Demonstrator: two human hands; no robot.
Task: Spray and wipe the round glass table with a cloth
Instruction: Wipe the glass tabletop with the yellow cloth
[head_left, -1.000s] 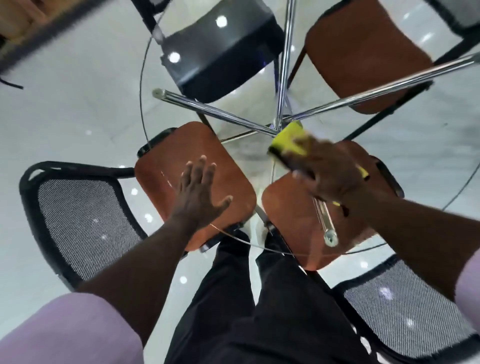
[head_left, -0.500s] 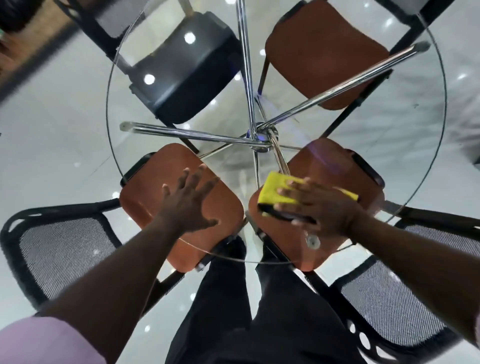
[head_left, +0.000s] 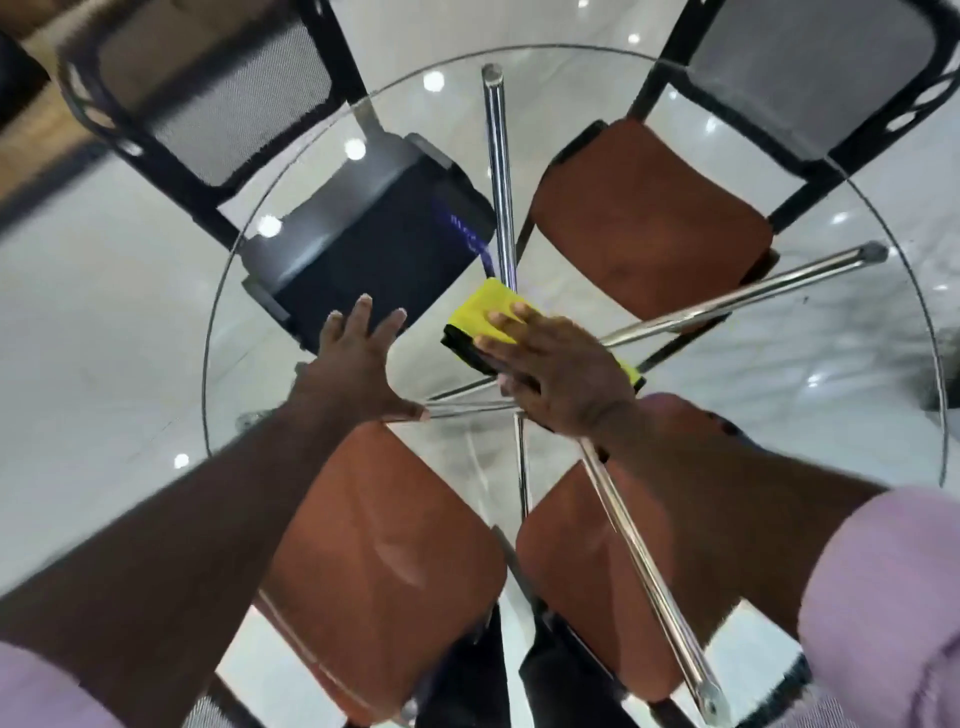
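Two hands on the round glass table (head_left: 779, 415): left hand (head_left: 358, 364) lies flat, fingers spread, grasping nothing; right hand (head_left: 561, 374) presses straight fingers onto the folded yellow cloth (head_left: 485, 309) near the table's centre, above where the chrome legs (head_left: 727, 304) meet. For this wipe I would use flat, even pressure and overlapping strokes out to the rim, then cover the left palm's spot. Cloth: yellow face, black edge. Glass: clear, dotted with lamp reflections; streaks, cannot tell.
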